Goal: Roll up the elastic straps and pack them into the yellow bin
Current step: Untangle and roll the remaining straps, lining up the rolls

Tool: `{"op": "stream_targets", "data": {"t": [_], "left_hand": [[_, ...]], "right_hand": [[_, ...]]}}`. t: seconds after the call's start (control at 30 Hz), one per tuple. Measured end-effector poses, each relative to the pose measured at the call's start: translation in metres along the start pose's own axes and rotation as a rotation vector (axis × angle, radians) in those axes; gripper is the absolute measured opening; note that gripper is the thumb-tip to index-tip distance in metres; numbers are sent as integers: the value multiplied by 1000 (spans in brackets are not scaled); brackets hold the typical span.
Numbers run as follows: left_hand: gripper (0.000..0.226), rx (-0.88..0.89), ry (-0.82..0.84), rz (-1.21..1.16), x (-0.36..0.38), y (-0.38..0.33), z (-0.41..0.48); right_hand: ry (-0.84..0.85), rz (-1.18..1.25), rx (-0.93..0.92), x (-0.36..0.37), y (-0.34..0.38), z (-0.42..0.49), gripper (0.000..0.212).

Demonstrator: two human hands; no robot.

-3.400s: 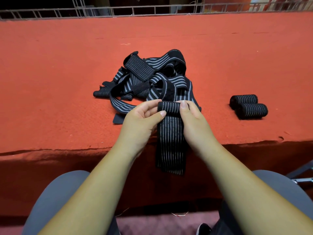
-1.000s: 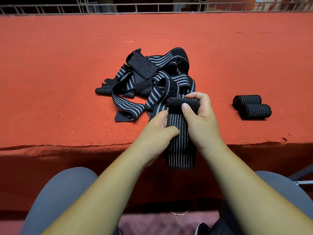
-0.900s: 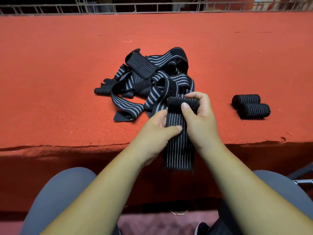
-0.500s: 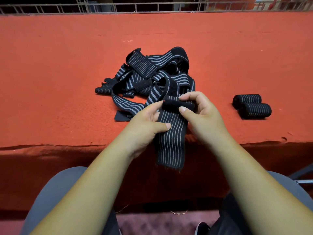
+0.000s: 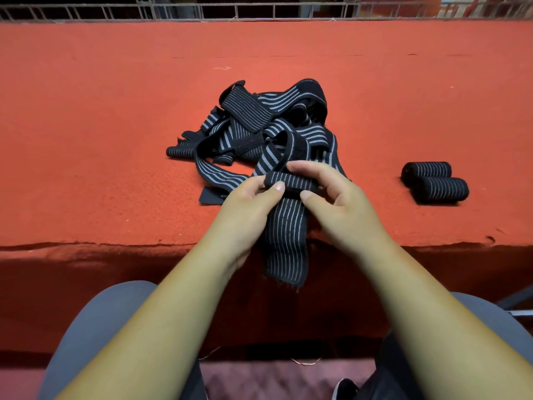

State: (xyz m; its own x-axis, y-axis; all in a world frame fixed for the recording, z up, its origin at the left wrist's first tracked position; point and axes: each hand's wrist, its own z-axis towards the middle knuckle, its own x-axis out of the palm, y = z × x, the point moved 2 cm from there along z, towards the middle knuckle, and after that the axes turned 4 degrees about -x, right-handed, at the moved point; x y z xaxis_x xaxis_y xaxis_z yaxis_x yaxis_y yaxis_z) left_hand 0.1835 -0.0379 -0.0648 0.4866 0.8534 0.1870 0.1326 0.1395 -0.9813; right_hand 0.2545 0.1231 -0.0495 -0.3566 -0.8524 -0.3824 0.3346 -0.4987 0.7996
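Note:
I hold a black elastic strap with thin grey stripes (image 5: 285, 235) between both hands near the table's front edge. Its top end is wound into a small roll (image 5: 291, 181). My left hand (image 5: 248, 215) pinches the roll's left end with thumb and fingers. My right hand (image 5: 337, 203) grips its right end, fingers curled over the top. The loose tail hangs down over the table edge. Behind my hands lies a tangled pile of striped straps (image 5: 265, 131). Two finished rolls (image 5: 435, 183) lie side by side to the right. No yellow bin is in view.
The table is covered in red-orange felt (image 5: 101, 125), with its front edge (image 5: 86, 245) just before my knees. A metal wire rail (image 5: 259, 10) runs along the far side. A small rolled strap (image 5: 181, 151) sits at the pile's left.
The roll has turned so its striped side shows on top. My left hand came up from the tail to pinch the roll's left end. The hanging tail has shortened slightly.

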Motion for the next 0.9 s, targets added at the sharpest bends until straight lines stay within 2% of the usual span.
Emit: {"op": "stream_targets", "data": {"t": [0.1,0.2,0.27,0.37,0.5,0.57,0.63,0.73,0.8,0.9], "left_hand": [[24,17,1,-2,1,-2,0],[35,28,25,-12,2,-4,1],[40,31,19,0,1,-5,1],[34,19,39,37,3,-4,-1],[25,-18,63,68,7,0,-1],[29,-31,64,42,7,-1,-1],[24,-31,45,13,4,-2,0],[18,2,-1,7,0,-4,1],[20,21,-4,-28,0,-4,1],[29,27,23,-41,0,-6,-1]], "right_hand": [[-57,78,136,5,0,0,48],[-43,-30,231,6,0,0,41],[-37,-89,220,5,-2,0,45],[-24,-199,161,4,-6,2,63],[-15,-229,93,2,-9,3,58],[-31,-182,80,2,-11,3,55],[-34,-87,108,0,-11,3,51],[-33,200,233,3,-11,2,51],[-83,339,340,4,-9,3,42],[-94,373,422,1,-11,4,33]]}}
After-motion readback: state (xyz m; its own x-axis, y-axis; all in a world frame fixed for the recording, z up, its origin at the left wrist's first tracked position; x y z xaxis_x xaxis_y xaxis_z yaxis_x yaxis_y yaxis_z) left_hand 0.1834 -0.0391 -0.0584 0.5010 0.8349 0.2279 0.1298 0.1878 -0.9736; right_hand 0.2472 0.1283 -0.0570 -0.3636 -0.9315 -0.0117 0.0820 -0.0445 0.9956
